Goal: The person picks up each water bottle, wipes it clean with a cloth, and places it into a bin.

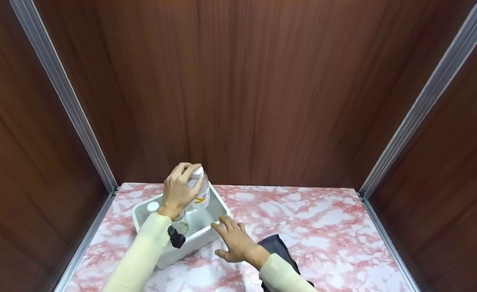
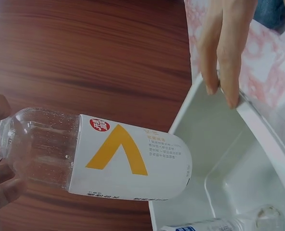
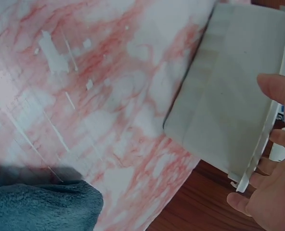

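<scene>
My left hand (image 1: 178, 188) grips a clear plastic bottle (image 1: 202, 198) near its white cap, holding it upright over the far part of a light grey bin (image 1: 194, 244). The bottle's white label (image 2: 128, 159) carries an orange V-shaped mark and a red round badge. Inside the bin lies another clear bottle (image 2: 265, 219), partly hidden by my left wrist; a white cap (image 1: 153, 207) shows at the bin's left side. My right hand (image 1: 237, 241) has its fingers spread and fairly straight, the fingertips resting on the bin's right rim (image 2: 258, 115).
A dark fuzzy cloth (image 3: 46, 207) lies on the pink-and-white marbled table (image 1: 323, 219), near my right forearm. Brown wood-grain panels (image 1: 238, 101) rise behind and at both sides, with metal strips (image 1: 421, 97) along the corners. The bin stands at the table's left.
</scene>
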Available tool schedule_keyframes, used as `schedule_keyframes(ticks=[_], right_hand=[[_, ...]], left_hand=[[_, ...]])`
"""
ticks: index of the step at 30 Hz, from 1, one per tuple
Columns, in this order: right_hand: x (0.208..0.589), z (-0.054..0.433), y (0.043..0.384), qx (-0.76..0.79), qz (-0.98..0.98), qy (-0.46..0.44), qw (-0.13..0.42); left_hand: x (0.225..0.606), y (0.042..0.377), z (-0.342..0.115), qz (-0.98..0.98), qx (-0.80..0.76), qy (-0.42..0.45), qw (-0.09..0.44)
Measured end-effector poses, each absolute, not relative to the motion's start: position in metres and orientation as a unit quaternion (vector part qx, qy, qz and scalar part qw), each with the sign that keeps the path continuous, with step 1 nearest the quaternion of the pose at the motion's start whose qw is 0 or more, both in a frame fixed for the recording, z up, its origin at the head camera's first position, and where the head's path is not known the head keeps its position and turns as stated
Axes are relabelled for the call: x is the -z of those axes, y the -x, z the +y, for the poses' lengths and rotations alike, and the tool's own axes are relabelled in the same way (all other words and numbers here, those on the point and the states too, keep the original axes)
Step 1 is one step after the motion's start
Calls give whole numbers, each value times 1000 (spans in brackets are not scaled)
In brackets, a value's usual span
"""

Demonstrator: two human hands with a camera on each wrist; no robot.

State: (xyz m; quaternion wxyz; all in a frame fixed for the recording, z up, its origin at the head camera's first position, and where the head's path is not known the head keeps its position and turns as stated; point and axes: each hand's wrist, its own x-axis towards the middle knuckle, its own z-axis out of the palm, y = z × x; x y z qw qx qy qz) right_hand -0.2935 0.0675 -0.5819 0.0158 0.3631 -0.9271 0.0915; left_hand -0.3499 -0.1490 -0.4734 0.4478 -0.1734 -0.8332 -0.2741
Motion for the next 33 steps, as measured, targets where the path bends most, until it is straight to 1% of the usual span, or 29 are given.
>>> schedule_keyframes(ticks=[11,20,29,33], right_hand=[[577,65,291,-124,-933,-335,-46],[576,64,290,-106,-939,-324,-40],[571,64,289,-108,-939,-321,-55],[570,64,289,-103,-943,-308,-75]], left_hand=[[486,356,-154,-854,257,158,423],[495,362,-153,-866,237,160,411],[506,366,-150,-881,208,153,396],[509,368,-146,-885,205,149,390]])
